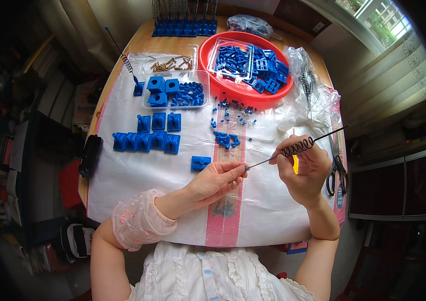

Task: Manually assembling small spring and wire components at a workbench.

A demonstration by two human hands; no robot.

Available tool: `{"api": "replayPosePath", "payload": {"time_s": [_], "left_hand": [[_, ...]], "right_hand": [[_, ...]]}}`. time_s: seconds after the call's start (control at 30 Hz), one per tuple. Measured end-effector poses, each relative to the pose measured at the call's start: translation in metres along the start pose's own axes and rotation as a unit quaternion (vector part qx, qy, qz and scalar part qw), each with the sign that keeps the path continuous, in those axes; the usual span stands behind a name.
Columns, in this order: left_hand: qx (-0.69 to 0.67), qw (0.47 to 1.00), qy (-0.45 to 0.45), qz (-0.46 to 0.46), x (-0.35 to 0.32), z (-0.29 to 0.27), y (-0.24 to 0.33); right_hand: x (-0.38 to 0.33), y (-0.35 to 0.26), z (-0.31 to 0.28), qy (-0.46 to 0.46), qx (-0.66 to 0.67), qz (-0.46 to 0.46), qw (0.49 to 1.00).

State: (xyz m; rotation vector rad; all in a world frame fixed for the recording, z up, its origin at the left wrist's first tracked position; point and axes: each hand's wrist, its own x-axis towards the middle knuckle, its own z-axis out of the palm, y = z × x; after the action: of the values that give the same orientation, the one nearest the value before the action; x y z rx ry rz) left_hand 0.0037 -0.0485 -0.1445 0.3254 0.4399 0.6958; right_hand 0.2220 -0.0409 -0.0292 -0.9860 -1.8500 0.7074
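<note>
In my right hand (307,173) is a thin black rod with a coiled spring section (297,147), its fingers closed around the coil. The rod slants down to the left, and its far end sticks out past my hand. My left hand (210,183) pinches a tiny blue piece (246,169) at the rod's lower left end; whether the piece sits on the rod cannot be made out. Just beyond my left hand lies a square blue base (201,163). Farther up are small blue pieces (227,140) and a scatter of tiny blue, black and metal bits (243,113).
Rows of blue bases (145,142) stand at left, below a clear box (201,104) of blue parts. Behind are screws (175,63), a red basin (285,93) and upright spring rods (184,25). A finished-looking spring piece (128,65) stands far left. Scissors (342,173) lie right, near plastic bags (323,100).
</note>
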Motion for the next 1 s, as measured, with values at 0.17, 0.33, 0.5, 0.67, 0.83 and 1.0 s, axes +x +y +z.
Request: {"api": "replayPosePath", "payload": {"time_s": [0.17, 0.33, 0.5, 0.67, 0.83, 1.0], "left_hand": [[-0.001, 1.000, 0.005, 0.000, 0.000, 0.001, 0.001], [-0.001, 1.000, -0.001, -0.001, 0.000, 0.002, 0.001], [0.000, 1.000, -0.003, 0.004, -0.001, 0.002, 0.001], [0.001, 1.000, 0.000, 0.003, 0.000, 0.001, 0.001], [-0.002, 1.000, 0.000, 0.001, 0.000, 0.002, 0.001], [-0.003, 1.000, 0.003, 0.000, -0.001, 0.003, 0.001]], "right_hand": [[0.001, -0.001, 0.000, -0.004, 0.008, -0.001, 1.000], [0.002, 0.004, 0.012, 0.070, 0.031, -0.004, 0.997], [0.002, 0.004, 0.013, 0.070, 0.033, -0.003, 0.997], [0.002, 0.005, 0.013, 0.072, 0.034, 0.000, 0.997], [0.003, 0.004, 0.013, 0.078, 0.037, 0.002, 0.996], [0.003, 0.004, 0.012, 0.074, 0.033, -0.003, 0.997]]}}
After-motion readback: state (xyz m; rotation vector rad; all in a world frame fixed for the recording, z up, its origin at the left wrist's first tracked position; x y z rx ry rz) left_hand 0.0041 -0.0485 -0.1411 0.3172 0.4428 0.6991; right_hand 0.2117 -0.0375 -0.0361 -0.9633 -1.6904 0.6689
